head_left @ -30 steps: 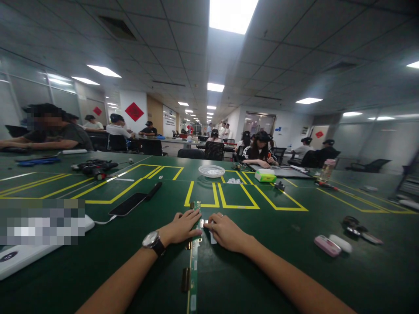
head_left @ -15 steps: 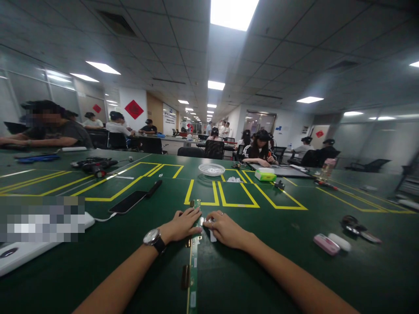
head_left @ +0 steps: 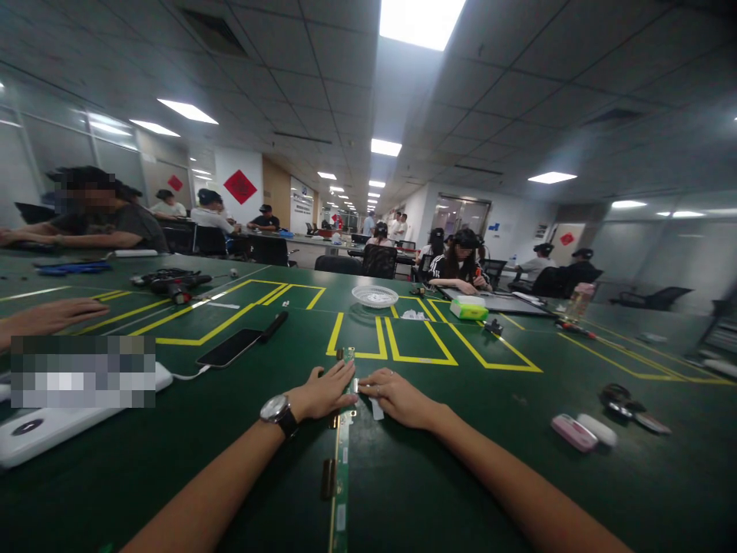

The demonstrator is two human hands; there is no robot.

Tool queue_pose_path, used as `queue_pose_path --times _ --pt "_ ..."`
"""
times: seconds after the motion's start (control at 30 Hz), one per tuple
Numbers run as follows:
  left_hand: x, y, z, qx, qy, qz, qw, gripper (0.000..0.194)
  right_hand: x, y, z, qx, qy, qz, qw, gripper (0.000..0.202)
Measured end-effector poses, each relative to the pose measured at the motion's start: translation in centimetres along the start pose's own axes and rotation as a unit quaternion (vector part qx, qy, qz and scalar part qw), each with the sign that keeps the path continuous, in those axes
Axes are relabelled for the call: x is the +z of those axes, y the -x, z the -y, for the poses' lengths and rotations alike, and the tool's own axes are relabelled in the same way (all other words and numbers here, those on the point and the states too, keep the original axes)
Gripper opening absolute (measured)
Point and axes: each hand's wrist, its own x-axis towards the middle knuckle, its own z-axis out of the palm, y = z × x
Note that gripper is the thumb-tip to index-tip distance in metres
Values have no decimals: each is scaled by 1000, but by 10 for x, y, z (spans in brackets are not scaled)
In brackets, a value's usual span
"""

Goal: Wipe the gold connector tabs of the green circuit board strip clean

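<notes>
A long, narrow green circuit board (head_left: 342,476) with brown flex tabs runs away from me across the green table. My left hand (head_left: 323,392), with a wristwatch, lies on its upper part, fingers stretched flat and the thumb out to the right. Just across the strip, my right hand (head_left: 397,395) has its fingers bent together, the index fingertip at the board's right edge. Under those fingers a small white piece (head_left: 377,408), perhaps tissue or cloth, sticks out. The hands cover part of the board, so what the right fingertips touch is partly hidden.
A phone (head_left: 230,347) is cabled to a white device (head_left: 74,422) on the left, near another person's hand (head_left: 51,319). Beyond are a white basket (head_left: 375,296), a green box (head_left: 468,309) and a power tool (head_left: 171,284). A pink case (head_left: 573,432) lies right.
Another person's hand has come in at the left edge. The view has shifted slightly; my right hand's fingers and the white piece have moved a little, while my left hand stays on the board.
</notes>
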Motion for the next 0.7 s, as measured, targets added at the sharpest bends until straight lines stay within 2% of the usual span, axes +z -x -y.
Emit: queue_pose_path --times 0.37,0.53,0.7 --pt "0 -1 0 5 -7 3 1000 67 3 -3 -6 2 -25 9 1000 52" --pt "1 -2 3 9 3 -13 1000 74 4 -5 -10 -8 -46 -15 999 49" --pt "-5 2 -2 28 24 -24 999 75 -2 -10 -4 -20 -14 -48 999 47"
